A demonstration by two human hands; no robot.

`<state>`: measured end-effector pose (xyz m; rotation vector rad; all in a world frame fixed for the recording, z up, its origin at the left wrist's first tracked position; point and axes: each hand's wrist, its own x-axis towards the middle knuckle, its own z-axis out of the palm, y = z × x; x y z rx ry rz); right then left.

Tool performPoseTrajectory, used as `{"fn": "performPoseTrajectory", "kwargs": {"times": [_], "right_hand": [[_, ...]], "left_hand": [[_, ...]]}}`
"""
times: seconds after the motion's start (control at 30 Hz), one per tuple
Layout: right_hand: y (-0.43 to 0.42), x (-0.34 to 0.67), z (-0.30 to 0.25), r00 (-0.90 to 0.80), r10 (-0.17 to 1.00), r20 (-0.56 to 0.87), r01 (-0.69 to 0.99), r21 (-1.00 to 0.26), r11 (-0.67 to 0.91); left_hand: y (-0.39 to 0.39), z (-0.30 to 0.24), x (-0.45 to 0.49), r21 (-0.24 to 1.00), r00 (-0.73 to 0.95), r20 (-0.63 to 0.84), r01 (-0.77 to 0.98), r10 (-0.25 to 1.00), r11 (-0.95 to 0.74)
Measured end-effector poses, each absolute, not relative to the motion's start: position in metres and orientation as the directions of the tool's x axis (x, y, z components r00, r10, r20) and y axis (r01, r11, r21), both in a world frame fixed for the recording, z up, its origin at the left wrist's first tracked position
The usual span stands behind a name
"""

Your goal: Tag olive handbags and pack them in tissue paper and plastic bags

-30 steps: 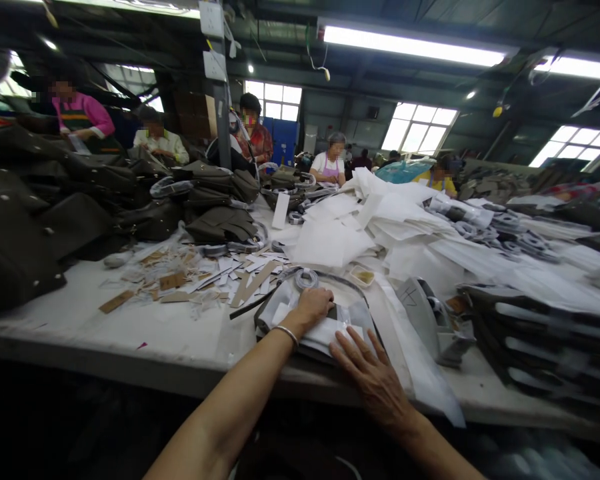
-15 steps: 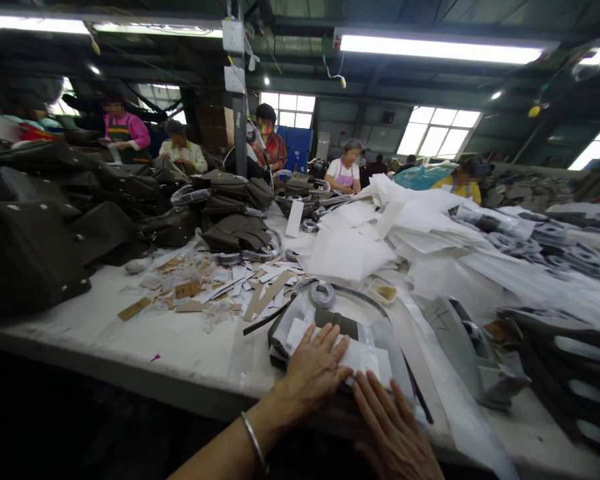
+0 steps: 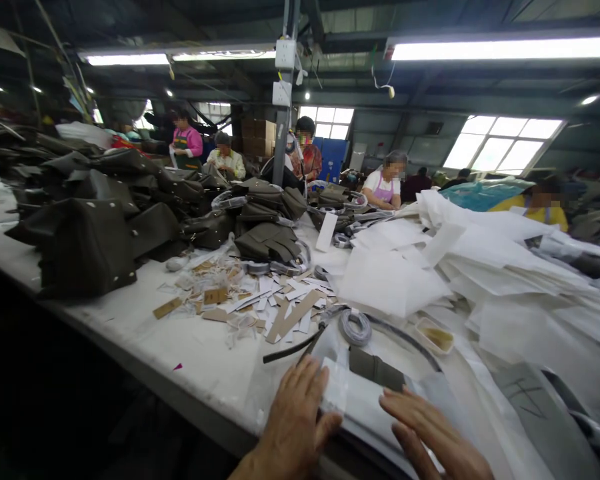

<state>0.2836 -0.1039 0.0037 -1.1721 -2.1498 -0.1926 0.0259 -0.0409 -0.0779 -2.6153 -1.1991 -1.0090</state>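
My left hand (image 3: 297, 417) lies with fingers stretched out on the left end of a folded white sheet (image 3: 365, 407). This sheet covers part of a dark olive bag (image 3: 377, 369) at the table's front edge. Over the sheet's right part is my right hand (image 3: 433, 437), its fingers extended and slightly apart; whether they touch the sheet I cannot tell. Behind the sheet, a plastic-wrapped coiled strap (image 3: 355, 327) rests by the bag. A dark handle (image 3: 405, 339) arches around the bag's far side.
Dark bags (image 3: 87, 247) are heaped on the left of the table (image 3: 180, 370). Card scraps (image 3: 285, 310) lie mid-table. White sheets (image 3: 395, 280) are piled on the right, near a small tray (image 3: 435, 335) and a grey piece (image 3: 540, 413). Several people work beyond.
The view has swung left and closer to the table. My left hand has shifted to the sheet's left end, and my hands are farther apart than before.
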Motion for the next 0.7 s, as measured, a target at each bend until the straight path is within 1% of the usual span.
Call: {"fn": "performPoseTrajectory", "kwargs": {"times": [0.1,0.17,0.2,0.23,0.27,0.3,0.33,0.37,0.4,0.43,0.5,0.57,0.63,0.7], "right_hand": [[-0.053,0.242,0.014,-0.396,0.717,0.574,0.747,-0.253,0.615],[-0.022,0.219,0.006,-0.436,0.757,0.486,0.721,-0.314,0.618],[-0.008,0.211,-0.002,-0.460,0.774,0.435,0.713,-0.339,0.614],[0.003,0.204,-0.010,-0.486,0.786,0.381,0.708,-0.355,0.610],[0.012,0.200,-0.020,-0.511,0.795,0.329,0.708,-0.363,0.605],[0.019,0.198,-0.029,-0.530,0.799,0.283,0.711,-0.366,0.601],[0.023,0.198,-0.036,-0.540,0.804,0.247,0.715,-0.369,0.594],[0.026,0.199,-0.042,-0.542,0.811,0.222,0.719,-0.377,0.584],[0.027,0.200,-0.047,-0.534,0.819,0.208,0.722,-0.391,0.570],[0.027,0.202,-0.049,-0.522,0.828,0.204,0.723,-0.410,0.556],[0.027,0.206,-0.051,-0.501,0.839,0.213,0.710,-0.452,0.540],[0.026,0.207,-0.049,-0.496,0.840,0.222,0.695,-0.479,0.537],[0.026,0.206,-0.047,-0.495,0.840,0.223,0.689,-0.487,0.536],[0.027,0.205,-0.046,-0.496,0.839,0.223,0.689,-0.486,0.537]], "left_hand": [[-0.052,-0.090,0.036,0.073,0.541,0.675,0.627,0.502,-0.776],[-0.059,-0.095,0.040,0.006,0.541,0.725,0.613,0.426,-0.790],[-0.062,-0.095,0.040,-0.007,0.542,0.741,0.597,0.397,-0.802],[-0.064,-0.093,0.036,0.005,0.549,0.745,0.563,0.379,-0.826],[-0.064,-0.089,0.030,0.045,0.555,0.742,0.517,0.375,-0.855],[-0.063,-0.083,0.020,0.114,0.572,0.725,0.449,0.384,-0.886],[-0.059,-0.076,0.008,0.207,0.570,0.707,0.398,0.418,-0.894],[-0.053,-0.069,-0.007,0.311,0.530,0.687,0.405,0.497,-0.860],[-0.045,-0.063,-0.023,0.401,0.450,0.663,0.462,0.599,-0.791],[-0.034,-0.058,-0.039,0.456,0.344,0.641,0.549,0.686,-0.701],[-0.009,-0.053,-0.070,0.454,0.213,0.583,0.715,0.784,-0.532],[0.017,-0.050,-0.092,0.436,0.118,0.448,0.837,0.886,-0.331],[0.038,-0.047,-0.103,0.412,0.016,0.267,0.902,0.964,-0.129],[0.054,-0.043,-0.106,0.393,-0.049,0.141,0.920,0.989,-0.011]]}}
